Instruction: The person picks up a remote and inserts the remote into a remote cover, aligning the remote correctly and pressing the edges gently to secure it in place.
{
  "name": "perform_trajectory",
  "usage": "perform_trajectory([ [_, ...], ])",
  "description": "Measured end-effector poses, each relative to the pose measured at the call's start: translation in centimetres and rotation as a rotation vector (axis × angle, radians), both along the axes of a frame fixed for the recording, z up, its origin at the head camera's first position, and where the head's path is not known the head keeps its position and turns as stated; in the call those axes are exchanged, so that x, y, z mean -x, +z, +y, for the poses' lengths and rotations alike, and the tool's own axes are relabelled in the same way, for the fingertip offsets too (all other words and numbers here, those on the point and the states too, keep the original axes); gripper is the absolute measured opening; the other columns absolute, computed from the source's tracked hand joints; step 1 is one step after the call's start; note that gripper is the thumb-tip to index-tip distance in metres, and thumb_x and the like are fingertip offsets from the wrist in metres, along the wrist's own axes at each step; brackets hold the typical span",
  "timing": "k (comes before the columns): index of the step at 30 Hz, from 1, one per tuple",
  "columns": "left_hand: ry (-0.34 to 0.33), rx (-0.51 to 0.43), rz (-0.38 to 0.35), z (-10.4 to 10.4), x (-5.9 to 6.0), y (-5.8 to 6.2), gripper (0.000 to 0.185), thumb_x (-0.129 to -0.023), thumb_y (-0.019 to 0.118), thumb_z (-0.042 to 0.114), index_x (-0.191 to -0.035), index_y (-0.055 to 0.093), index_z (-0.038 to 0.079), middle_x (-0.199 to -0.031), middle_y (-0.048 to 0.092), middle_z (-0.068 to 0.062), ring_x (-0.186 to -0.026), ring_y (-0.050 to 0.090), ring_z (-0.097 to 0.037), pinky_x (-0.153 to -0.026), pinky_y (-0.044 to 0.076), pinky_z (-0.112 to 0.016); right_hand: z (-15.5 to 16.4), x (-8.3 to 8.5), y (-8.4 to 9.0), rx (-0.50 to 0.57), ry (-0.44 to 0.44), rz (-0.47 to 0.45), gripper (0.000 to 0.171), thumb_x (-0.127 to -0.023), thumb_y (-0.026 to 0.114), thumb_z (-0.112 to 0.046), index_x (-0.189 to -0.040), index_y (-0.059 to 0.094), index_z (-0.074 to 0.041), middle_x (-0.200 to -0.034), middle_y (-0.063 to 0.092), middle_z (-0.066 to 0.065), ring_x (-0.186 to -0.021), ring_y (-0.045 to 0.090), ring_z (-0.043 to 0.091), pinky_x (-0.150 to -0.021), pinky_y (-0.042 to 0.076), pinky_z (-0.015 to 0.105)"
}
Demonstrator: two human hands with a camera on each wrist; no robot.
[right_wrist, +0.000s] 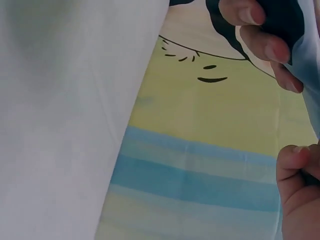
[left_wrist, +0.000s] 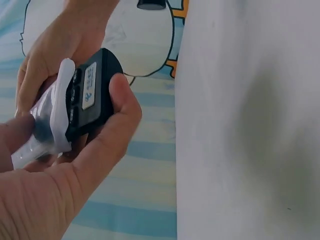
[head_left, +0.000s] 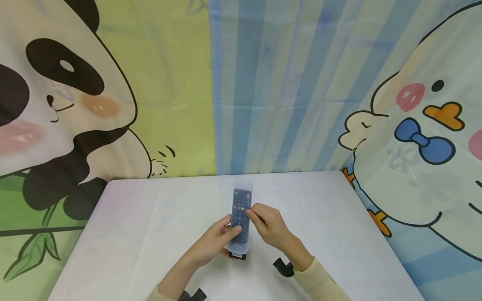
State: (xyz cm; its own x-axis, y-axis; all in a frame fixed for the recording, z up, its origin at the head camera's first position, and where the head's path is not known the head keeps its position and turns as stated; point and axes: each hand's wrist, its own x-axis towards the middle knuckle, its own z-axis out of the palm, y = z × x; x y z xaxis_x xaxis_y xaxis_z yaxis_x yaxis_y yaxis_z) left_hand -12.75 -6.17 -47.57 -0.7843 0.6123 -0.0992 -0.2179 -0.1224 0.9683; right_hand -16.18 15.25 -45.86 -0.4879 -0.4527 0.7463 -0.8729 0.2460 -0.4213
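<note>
Dark grey button remote (head_left: pixel 241 215), lower centre of frame, sits in a clear silicone sleeve (head_left: pixel 243 187). Left hand (head_left: pixel 217 240) wraps its base; right hand (head_left: pixel 268 223) pinches, probably, the sleeve edge. Keep the base clamped, work the sleeve evenly along both sides.

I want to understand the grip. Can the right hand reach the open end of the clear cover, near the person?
Probably yes. The right hand pinches the clear cover halfway along the remote. The left hand grips the near end, partly crowding it.
</note>
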Motion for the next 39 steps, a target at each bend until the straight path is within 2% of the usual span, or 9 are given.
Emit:
perform_trajectory([
  [4,0.016,-0.001,-0.011,-0.1,-0.2,0.6,0.052,-0.106,0.053,0.031,-0.151,0.037,0.009,-0.11,0.066,-0.021,-0.092,0.068,-0.035,-0.071,0.054,-0.063,-0.4,-0.2,0.4,-0.044,-0.022,0.079,0.032,-0.108,0.047,-0.016,-0.076,0.045,-0.013,-0.065,0.036,-0.006,-0.057,0.03,0.001,-0.05,0.028,0.014],
  [12,0.048,0.035,0.028,-0.6,-0.1,0.7,0.045,-0.106,0.053,0.029,-0.144,0.045,0.007,-0.107,0.061,-0.017,-0.094,0.068,-0.033,-0.071,0.057,-0.055,-0.7,-0.6,0.4,-0.117,-0.035,0.186,0.035,-0.108,0.046,-0.015,-0.074,0.041,-0.014,-0.065,0.035,-0.007,-0.055,0.029,0.002,-0.05,0.026,0.011],
  [17,0.058,0.073,0.08,-0.1,-0.3,0.8,0.047,-0.106,0.051,0.033,-0.147,0.042,0.012,-0.114,0.062,-0.018,-0.095,0.068,-0.033,-0.072,0.057,-0.055,-0.8,-0.7,-0.3,-0.005,-0.069,0.06,0.031,-0.108,0.048,-0.018,-0.077,0.045,-0.013,-0.064,0.036,-0.006,-0.056,0.029,0.0,-0.048,0.027,0.012],
  [23,0.07,0.07,0.143,0.9,-0.5,1.7,0.047,-0.108,0.046,0.036,-0.15,0.038,0.017,-0.116,0.061,-0.019,-0.097,0.068,-0.031,-0.071,0.058,-0.05,-1.1,-0.6,-0.3,0.028,-0.152,-0.238,0.016,-0.105,0.053,-0.014,-0.089,0.052,-0.014,-0.066,0.038,-0.01,-0.055,0.034,0.001,-0.046,0.031,0.018],
  [28,0.086,0.264,0.363,0.4,-0.2,3.1,0.038,-0.11,0.038,0.039,-0.129,0.056,0.012,-0.103,0.068,-0.008,-0.087,0.07,-0.022,-0.066,0.059,-0.035,-0.9,-0.8,0.0,0.024,-0.143,-0.351,0.015,-0.104,0.05,-0.003,-0.093,0.055,-0.012,-0.068,0.045,-0.009,-0.057,0.045,0.004,-0.046,0.04,0.023],
  [30,0.138,0.412,0.51,0.1,0.1,3.6,0.04,-0.109,0.036,0.043,-0.109,0.063,0.013,-0.09,0.067,0.001,-0.077,0.067,-0.015,-0.062,0.057,-0.029,-0.8,-1.1,0.0,0.021,-0.106,-0.403,0.014,-0.105,0.046,-0.002,-0.099,0.056,-0.01,-0.073,0.053,-0.006,-0.061,0.051,0.005,-0.049,0.046,0.025],
  [33,0.224,0.561,0.68,-0.4,0.8,4.2,0.041,-0.108,0.039,0.047,-0.087,0.059,0.018,-0.073,0.059,0.01,-0.063,0.057,-0.009,-0.055,0.05,-0.025,-1.0,-1.6,-0.1,0.016,-0.019,-0.51,0.018,-0.108,0.039,-0.004,-0.11,0.057,-0.005,-0.082,0.063,0.001,-0.067,0.059,0.009,-0.055,0.053,0.028],
  [35,0.254,0.577,0.761,-0.6,1.3,4.3,0.037,-0.107,0.042,0.044,-0.083,0.055,0.021,-0.07,0.055,0.012,-0.059,0.051,-0.007,-0.052,0.046,-0.026,-1.1,-1.9,-0.1,0.024,0.026,-0.576,0.024,-0.109,0.035,-0.006,-0.119,0.057,-0.003,-0.089,0.067,0.006,-0.071,0.063,0.012,-0.058,0.056,0.032],
  [39,0.233,0.453,0.864,-0.8,2.2,4.1,0.029,-0.107,0.05,0.03,-0.081,0.052,0.018,-0.07,0.056,0.012,-0.059,0.052,-0.006,-0.051,0.046,-0.026,-1.4,-2.4,-0.1,0.06,0.058,-0.665,0.028,-0.11,0.032,-0.01,-0.125,0.055,-0.003,-0.089,0.066,0.008,-0.07,0.063,0.014,-0.058,0.056,0.034],
])
